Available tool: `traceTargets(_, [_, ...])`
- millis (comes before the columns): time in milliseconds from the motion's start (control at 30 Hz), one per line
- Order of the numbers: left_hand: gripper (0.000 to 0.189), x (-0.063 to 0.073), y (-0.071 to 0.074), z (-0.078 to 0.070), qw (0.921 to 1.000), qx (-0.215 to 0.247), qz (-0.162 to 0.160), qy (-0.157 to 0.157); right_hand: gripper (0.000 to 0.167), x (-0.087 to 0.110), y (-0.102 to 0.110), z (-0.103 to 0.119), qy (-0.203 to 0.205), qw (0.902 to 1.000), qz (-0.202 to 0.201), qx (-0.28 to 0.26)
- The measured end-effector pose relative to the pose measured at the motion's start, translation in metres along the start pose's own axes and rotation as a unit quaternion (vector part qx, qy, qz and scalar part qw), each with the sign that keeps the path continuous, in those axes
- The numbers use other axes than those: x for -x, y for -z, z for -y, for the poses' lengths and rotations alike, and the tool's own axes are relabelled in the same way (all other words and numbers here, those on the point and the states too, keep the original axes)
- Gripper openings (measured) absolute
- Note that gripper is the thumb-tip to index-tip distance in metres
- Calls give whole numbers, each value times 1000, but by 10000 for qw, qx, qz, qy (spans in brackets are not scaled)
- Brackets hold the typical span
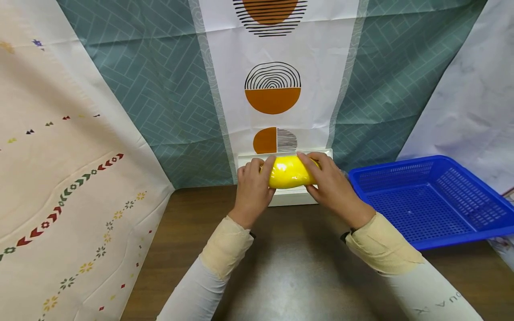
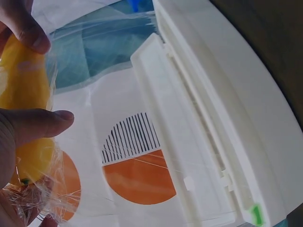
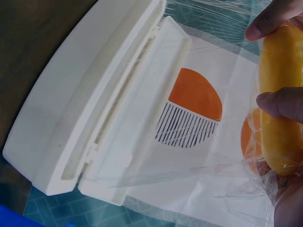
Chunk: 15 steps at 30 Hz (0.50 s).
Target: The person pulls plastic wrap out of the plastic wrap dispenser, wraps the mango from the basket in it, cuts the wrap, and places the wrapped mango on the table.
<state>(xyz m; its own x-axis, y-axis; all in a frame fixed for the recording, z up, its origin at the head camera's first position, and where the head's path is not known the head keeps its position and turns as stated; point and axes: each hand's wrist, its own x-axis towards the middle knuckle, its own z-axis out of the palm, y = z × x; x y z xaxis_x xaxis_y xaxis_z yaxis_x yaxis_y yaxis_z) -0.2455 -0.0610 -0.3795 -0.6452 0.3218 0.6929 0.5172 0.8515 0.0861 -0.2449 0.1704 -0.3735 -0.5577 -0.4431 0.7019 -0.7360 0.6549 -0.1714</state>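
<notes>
Both hands hold a smooth, elongated yellow fruit or vegetable in clear cling film. My left hand grips its left end and my right hand grips its right end, thumbs toward the middle. A small dark green spot shows at one end of it in the left wrist view. Behind and below it is a white cling film dispenser with its long lid raised. In the wrist views, thin film stretches between the dispenser and the wrapped yellow thing.
A blue perforated plastic basket stands on the brown table to the right, close to my right hand. A patterned cloth hangs behind the dispenser. Another printed cloth covers the left side.
</notes>
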Motion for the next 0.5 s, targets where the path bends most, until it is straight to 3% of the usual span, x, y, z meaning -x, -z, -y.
traceTargets(500, [73, -12, 15, -3, 9999, -39, -76, -62, 83, -12, 14, 6, 39, 9999, 3, 136])
